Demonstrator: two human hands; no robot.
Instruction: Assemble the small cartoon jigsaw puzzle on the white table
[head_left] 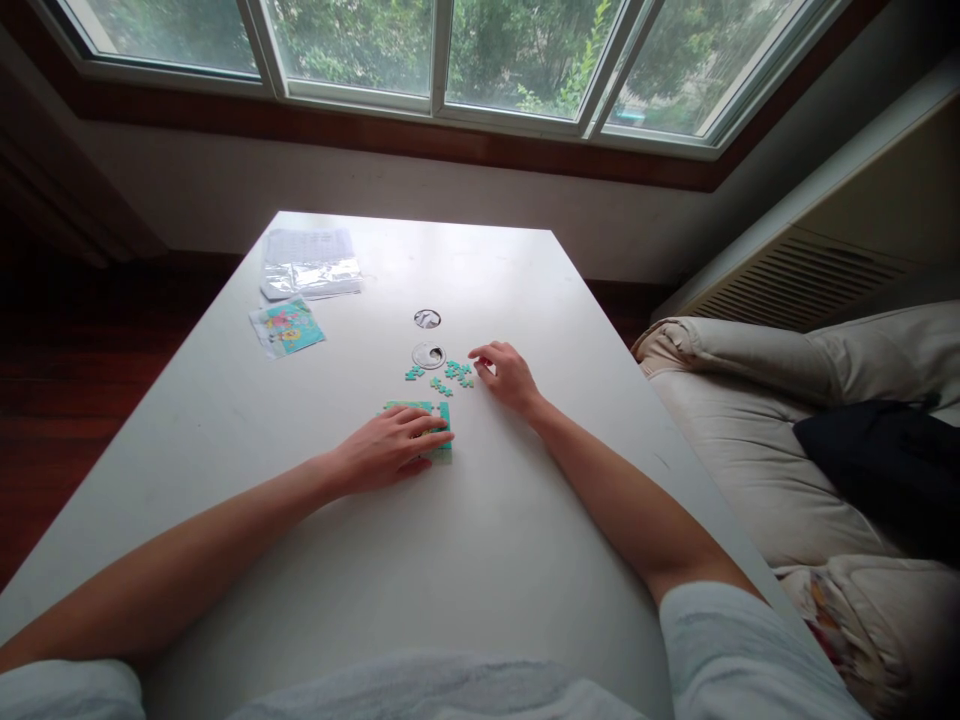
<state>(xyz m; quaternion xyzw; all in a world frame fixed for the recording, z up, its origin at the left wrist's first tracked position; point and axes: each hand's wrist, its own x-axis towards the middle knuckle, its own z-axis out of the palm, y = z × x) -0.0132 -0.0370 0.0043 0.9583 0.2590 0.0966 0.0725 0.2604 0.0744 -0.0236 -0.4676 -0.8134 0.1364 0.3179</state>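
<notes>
Partly joined, a turquoise jigsaw puzzle (445, 414) lies on the white table (495, 560). My left hand (390, 442) rests flat over it with fingers spread, hiding much of its surface. Just beyond are several loose turquoise puzzle pieces (455, 371), scattered in small groups. To the right of these pieces is my right hand (506, 375), its fingers curled with thumb and forefinger near each other. Whether a piece sits between those fingertips is too small to make out.
Two round tins or discs (427, 318) lie beyond the pieces. At the far left are a picture card (289, 327) in turquoise and a clear plastic sleeve (311, 265) with papers. A cream sofa (735, 440) with a dark cloth (885, 475) stands right of the table.
</notes>
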